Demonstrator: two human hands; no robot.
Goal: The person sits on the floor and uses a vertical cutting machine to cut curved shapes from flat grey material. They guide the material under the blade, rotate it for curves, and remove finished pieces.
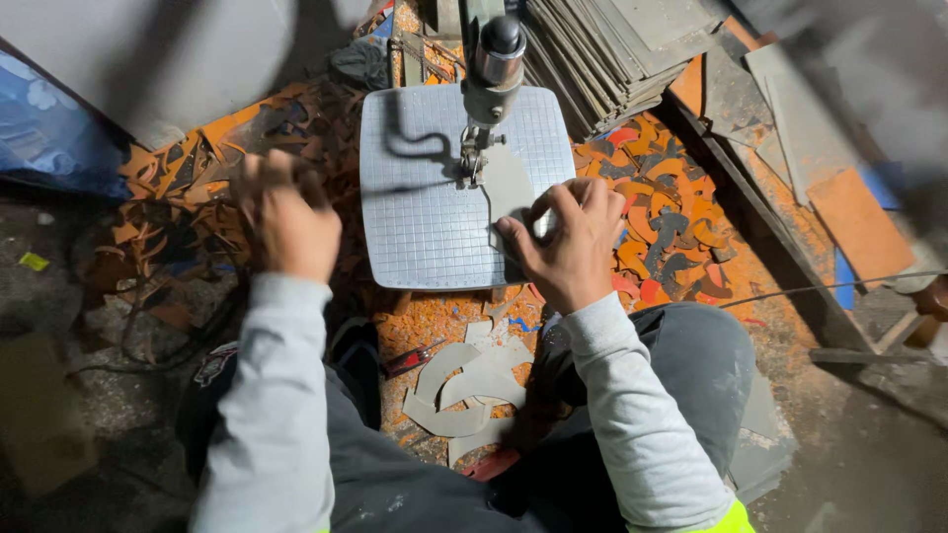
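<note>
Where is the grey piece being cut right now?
In the head view, the grey sheet piece lies on the gridded saw table, right of the blade, under the right hand.

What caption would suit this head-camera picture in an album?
Right hand presses a grey sheet piece on the saw table; left hand hovers over scraps.

saw table [425, 217]: matt grey metal, fine grid texture | saw head [494, 64]: glossy metal | sheet piece [507, 183]: matt grey, smooth, thin | offcuts [469, 385]: same matt grey | scraps [671, 212]: orange, dull | sleeves [272, 395]: soft grey cloth | floor [444, 321]: rough, orange-speckled
</note>
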